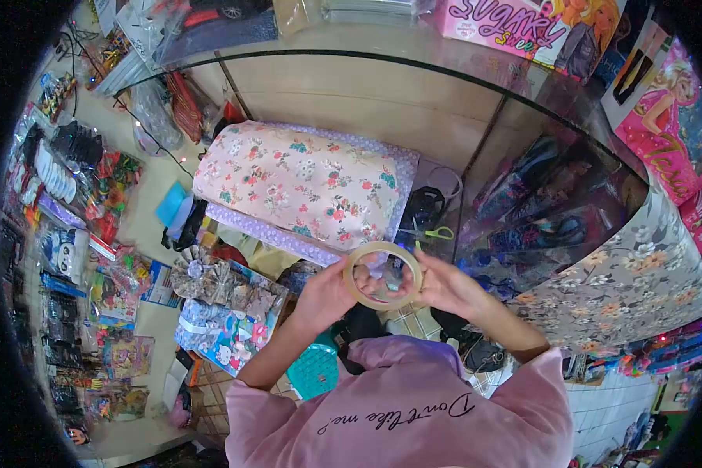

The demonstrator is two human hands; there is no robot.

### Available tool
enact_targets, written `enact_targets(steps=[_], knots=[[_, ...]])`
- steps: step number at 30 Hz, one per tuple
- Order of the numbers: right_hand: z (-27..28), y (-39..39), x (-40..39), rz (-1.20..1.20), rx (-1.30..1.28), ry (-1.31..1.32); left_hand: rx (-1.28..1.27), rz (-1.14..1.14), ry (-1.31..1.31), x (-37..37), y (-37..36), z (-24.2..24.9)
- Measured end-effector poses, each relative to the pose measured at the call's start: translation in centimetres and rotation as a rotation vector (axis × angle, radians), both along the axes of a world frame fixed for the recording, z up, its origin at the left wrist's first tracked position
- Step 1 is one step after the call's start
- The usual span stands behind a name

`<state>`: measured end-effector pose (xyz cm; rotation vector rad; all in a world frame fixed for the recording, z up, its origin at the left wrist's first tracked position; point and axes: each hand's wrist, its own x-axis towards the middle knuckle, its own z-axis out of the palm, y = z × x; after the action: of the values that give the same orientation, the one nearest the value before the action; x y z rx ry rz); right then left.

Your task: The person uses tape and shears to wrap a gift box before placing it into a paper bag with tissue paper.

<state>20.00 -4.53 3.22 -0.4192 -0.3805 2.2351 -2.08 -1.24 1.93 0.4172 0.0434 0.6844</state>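
Note:
A large roll of clear tape (384, 248) is held up in front of my chest, its ring facing me. My left hand (325, 295) grips the roll's left side, with fingers showing through the hole. On the opposite side my right hand (447, 287) has its fingers closed around the rim. Just beyond the roll lie green-handled scissors (437, 232), close to my right fingers. Farther back, a bundle wrapped in pink floral paper (308, 179) rests on a purple patterned sheet (273, 234).
A glass shelf edge (351, 54) curves above the bundle. Gift-wrapped packages (226, 316) sit at the left, beside hanging packaged goods (62, 296). A turquoise stool (313, 371) stands below my left arm. Grey floral paper (639, 273) drapes at the right, near boxed dolls (554, 187).

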Motion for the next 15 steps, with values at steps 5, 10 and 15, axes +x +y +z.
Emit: enact_targets(steps=[5,10,15], knots=[[-1.4,-0.3,-1.2,-0.141,0.028,0.011,0.006,0.222,0.259,1.2,-1.0,-2.5],[-2.8,-0.3,-1.1,-0.147,0.141,-0.18,-0.054,0.44,0.171,2.2,-1.8,-2.0],[-1.4,0.1,-1.0,0.035,0.095,-0.049,0.3,0.171,0.496,-0.1,-0.7,1.2]])
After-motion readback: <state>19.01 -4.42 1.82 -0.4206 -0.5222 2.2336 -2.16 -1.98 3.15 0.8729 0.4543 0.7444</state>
